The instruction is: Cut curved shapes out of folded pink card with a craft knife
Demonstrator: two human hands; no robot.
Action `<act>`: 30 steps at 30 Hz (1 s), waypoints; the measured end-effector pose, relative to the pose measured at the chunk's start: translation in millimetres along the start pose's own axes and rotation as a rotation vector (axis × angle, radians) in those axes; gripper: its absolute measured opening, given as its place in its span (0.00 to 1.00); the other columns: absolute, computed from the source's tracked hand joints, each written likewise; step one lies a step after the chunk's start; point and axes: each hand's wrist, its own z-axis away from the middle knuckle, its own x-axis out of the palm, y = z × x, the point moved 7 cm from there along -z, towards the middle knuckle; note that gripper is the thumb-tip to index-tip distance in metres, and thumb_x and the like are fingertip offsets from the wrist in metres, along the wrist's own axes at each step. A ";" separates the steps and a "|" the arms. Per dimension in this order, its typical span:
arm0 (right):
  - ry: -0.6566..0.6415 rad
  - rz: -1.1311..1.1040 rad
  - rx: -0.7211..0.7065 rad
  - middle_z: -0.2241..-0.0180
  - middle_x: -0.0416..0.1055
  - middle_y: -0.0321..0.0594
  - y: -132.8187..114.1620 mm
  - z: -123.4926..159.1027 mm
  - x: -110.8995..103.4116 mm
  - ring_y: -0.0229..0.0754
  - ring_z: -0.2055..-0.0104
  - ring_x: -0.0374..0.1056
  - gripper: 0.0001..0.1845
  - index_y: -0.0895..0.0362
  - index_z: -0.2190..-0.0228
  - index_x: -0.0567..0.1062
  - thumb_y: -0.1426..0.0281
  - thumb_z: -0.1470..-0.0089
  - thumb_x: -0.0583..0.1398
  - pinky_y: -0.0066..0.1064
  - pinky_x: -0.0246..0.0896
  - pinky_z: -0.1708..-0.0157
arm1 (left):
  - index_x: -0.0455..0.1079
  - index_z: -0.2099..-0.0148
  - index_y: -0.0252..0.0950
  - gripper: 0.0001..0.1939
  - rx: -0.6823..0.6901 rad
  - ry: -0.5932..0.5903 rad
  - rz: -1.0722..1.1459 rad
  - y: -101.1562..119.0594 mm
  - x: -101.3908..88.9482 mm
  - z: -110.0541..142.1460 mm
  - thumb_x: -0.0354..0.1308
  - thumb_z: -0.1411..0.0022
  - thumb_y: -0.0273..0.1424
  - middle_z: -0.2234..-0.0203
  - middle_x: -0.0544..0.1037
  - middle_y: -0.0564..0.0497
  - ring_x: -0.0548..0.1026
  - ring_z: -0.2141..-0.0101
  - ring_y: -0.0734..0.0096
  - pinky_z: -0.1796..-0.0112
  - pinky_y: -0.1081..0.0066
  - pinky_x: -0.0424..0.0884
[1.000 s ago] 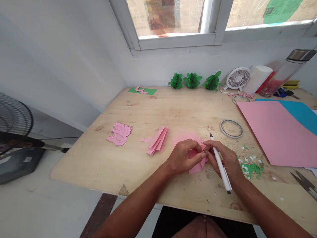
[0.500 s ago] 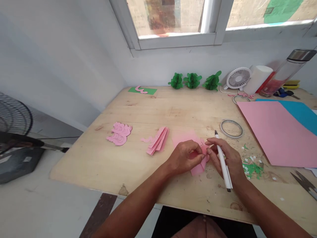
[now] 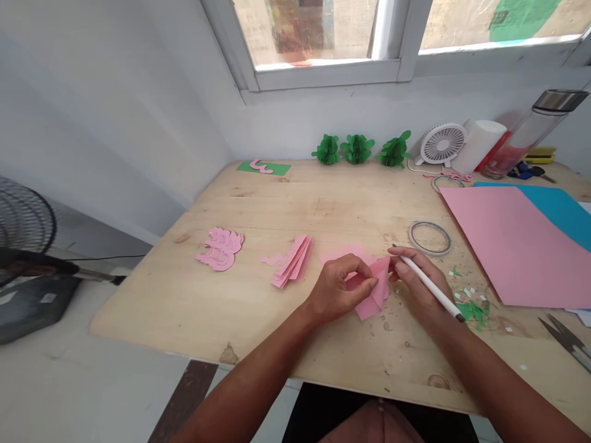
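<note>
My left hand (image 3: 339, 288) pinches a folded piece of pink paper (image 3: 381, 275) between thumb and forefinger, just above the wooden table. Part of the sheet lies behind the fingers. In my right hand (image 3: 427, 261) is a slim white pen (image 3: 433, 287), its dark tip toward the paper and its other end slanting down to the right. The right fingertips are close by the paper's right edge; whether they touch it I cannot tell. Left of the hands lies a bundle of folded pink strips (image 3: 294, 261), and beyond that a pile of scalloped pink cutouts (image 3: 221, 248).
Green paper ornaments (image 3: 357, 149) stand along the wall beside a small white fan (image 3: 443, 146) and a bottle (image 3: 526, 138). On the right are a tape roll (image 3: 430, 223), pink sheets (image 3: 521, 246), green scraps (image 3: 473, 312) and scissors (image 3: 566, 337).
The pen has swung from nearly upright to a lower slant, its tip moving left toward the paper. The paper's right part is raised more between my hands. My left hand stays nearly in place.
</note>
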 end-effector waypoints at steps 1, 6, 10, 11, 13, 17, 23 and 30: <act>-0.034 -0.021 0.007 0.65 0.74 0.39 0.4 0.6 2.5 0.41 0.65 0.71 0.19 0.53 0.55 0.73 0.57 0.44 0.61 0.32 0.69 0.67 | 0.69 0.71 0.36 0.07 0.003 -0.001 -0.003 -0.5 0.2 0.1 0.58 0.41 0.31 0.73 0.77 0.51 0.74 0.71 0.72 0.68 0.73 0.69; -0.083 -0.067 0.023 0.65 0.73 0.38 0.4 2.4 5.7 0.39 0.66 0.71 0.18 0.53 0.54 0.72 0.61 0.46 0.64 0.29 0.68 0.68 | 0.70 0.70 0.36 0.07 0.015 0.000 -0.022 -0.9 0.8 0.4 0.59 0.41 0.32 0.75 0.77 0.51 0.73 0.72 0.72 0.70 0.73 0.68; -0.101 -0.055 -0.006 0.64 0.72 0.38 3.5 1.1 6.0 0.40 0.65 0.71 0.20 0.51 0.53 0.71 0.63 0.48 0.66 0.30 0.70 0.68 | 0.69 0.71 0.36 0.08 0.026 0.018 -0.037 0.9 0.0 0.0 0.59 0.40 0.31 0.75 0.77 0.51 0.74 0.73 0.72 0.70 0.73 0.69; -0.106 -0.055 -0.015 0.63 0.72 0.38 4.9 0.6 6.3 0.40 0.65 0.71 0.21 0.51 0.53 0.71 0.63 0.49 0.66 0.31 0.70 0.67 | 0.69 0.71 0.36 0.08 0.032 0.021 -0.038 1.5 0.0 -0.1 0.59 0.40 0.31 0.75 0.77 0.51 0.74 0.73 0.72 0.70 0.73 0.69; -0.118 -0.064 -0.021 0.63 0.72 0.39 8.3 -0.4 7.2 0.40 0.65 0.72 0.23 0.51 0.52 0.70 0.63 0.49 0.66 0.32 0.70 0.66 | 0.69 0.71 0.36 0.08 0.048 0.027 -0.038 2.4 0.1 -0.1 0.59 0.40 0.31 0.75 0.77 0.52 0.74 0.73 0.72 0.70 0.73 0.69; -0.130 -0.098 -0.003 0.63 0.73 0.39 15.2 -1.6 9.1 0.42 0.64 0.73 0.27 0.51 0.52 0.69 0.63 0.53 0.68 0.32 0.71 0.67 | 0.70 0.71 0.35 0.09 0.079 0.049 -0.026 4.2 -0.2 0.3 0.59 0.39 0.32 0.75 0.77 0.51 0.74 0.72 0.72 0.70 0.73 0.69; -0.146 -0.102 0.025 0.61 0.75 0.41 14.4 0.5 13.2 0.41 0.64 0.73 0.24 0.51 0.52 0.69 0.62 0.50 0.67 0.32 0.71 0.66 | 0.70 0.70 0.35 0.08 0.096 0.083 -0.011 6.7 -2.0 0.8 0.59 0.39 0.32 0.74 0.77 0.51 0.75 0.71 0.72 0.69 0.73 0.70; -0.191 -0.086 0.038 0.65 0.76 0.41 12.1 1.7 17.9 0.43 0.64 0.73 0.23 0.52 0.52 0.70 0.61 0.48 0.65 0.32 0.71 0.67 | 0.71 0.69 0.36 0.06 0.086 0.100 0.020 7.3 -4.1 0.9 0.60 0.39 0.31 0.74 0.77 0.51 0.75 0.71 0.72 0.68 0.72 0.71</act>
